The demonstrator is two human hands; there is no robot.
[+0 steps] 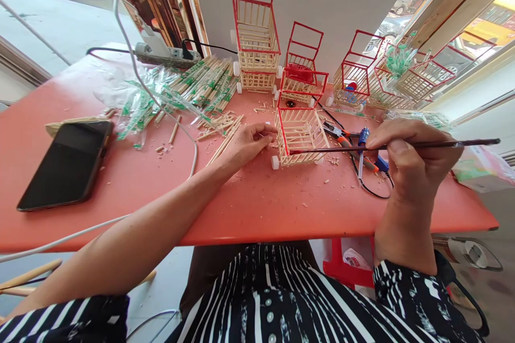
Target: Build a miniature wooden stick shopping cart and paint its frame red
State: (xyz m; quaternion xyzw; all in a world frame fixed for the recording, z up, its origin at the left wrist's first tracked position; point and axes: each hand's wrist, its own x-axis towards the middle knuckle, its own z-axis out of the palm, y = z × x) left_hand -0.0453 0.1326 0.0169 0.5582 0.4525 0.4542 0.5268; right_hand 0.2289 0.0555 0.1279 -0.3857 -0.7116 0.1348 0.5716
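Note:
A miniature cart (303, 156) made of pale wooden sticks stands on white wheels in front of me, with red paint along its handle and parts of its top edge. My left hand (253, 142) is at its left side, with thumb and fingers closed at the edge of the frame. In my right hand (414, 153) is a thin dark paintbrush (348, 149), gripped like a pen and held almost level. Its red-wet tip touches the near left top corner of the cart. Behind the cart sits a small dish of dark red paint (290, 104).
More stick carts with red handles (257, 37) stand along the wall. Wrapped chopsticks (205, 83) and loose sticks lie left. Pliers (341, 134) and a blue glue gun (364, 139) with its cord lie right. A phone (66, 158) and white cable lie on the red table (249, 214).

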